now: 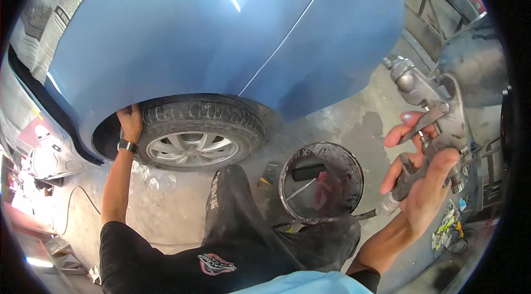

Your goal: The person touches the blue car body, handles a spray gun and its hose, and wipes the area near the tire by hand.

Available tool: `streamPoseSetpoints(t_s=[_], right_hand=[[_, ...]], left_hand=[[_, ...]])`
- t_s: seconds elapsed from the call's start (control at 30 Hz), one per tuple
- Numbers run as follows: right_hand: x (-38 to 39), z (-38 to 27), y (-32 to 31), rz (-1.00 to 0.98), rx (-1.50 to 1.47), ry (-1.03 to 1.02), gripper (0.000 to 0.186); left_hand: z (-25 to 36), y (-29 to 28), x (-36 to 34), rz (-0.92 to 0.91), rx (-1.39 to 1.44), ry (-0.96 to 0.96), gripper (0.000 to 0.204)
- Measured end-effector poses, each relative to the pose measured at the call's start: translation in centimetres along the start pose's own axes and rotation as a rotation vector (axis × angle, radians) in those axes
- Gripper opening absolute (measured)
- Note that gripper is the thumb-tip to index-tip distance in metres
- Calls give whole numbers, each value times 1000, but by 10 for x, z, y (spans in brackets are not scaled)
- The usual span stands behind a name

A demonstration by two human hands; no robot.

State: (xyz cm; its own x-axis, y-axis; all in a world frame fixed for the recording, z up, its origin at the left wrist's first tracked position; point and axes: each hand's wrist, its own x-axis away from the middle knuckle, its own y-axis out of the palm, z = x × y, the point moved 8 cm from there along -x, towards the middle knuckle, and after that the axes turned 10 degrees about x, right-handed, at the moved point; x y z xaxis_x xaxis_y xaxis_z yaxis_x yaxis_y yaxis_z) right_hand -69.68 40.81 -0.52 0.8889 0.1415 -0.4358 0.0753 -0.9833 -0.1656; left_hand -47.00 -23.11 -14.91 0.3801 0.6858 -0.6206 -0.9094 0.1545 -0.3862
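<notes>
My right hand (420, 178) grips a metal spray gun (453, 120) with a large silver cup (473, 59), held up at the right beside the car. A hose (365, 215) runs from its handle down to the left. My left hand (130, 122), a watch on its wrist, reaches into the wheel arch against the tire (202, 114) at its left side; the fingertips are partly hidden. The light blue car body panel (221, 29) fills the upper view, above a silver alloy wheel (191, 149). Newspaper masking (47, 23) covers part of the car at the upper left.
Between my right knee and the car stands a round bucket (354, 180) holding a dark block, a stick and a red item. A metal rack (428, 1) is at the upper right, crumpled litter (448, 227) at the lower right, and a thin cable (72, 205) on the left floor.
</notes>
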Motion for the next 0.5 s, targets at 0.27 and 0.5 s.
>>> streamPoseSetpoints(t_s=[0.27, 0.5], right_hand=[[2, 31, 26, -517, -137, 123, 82], [-11, 29, 23, -527, -149, 104, 84]], left_hand=[[29, -10, 4, 140, 2, 80, 28], [51, -10, 6, 160, -105, 214, 33]])
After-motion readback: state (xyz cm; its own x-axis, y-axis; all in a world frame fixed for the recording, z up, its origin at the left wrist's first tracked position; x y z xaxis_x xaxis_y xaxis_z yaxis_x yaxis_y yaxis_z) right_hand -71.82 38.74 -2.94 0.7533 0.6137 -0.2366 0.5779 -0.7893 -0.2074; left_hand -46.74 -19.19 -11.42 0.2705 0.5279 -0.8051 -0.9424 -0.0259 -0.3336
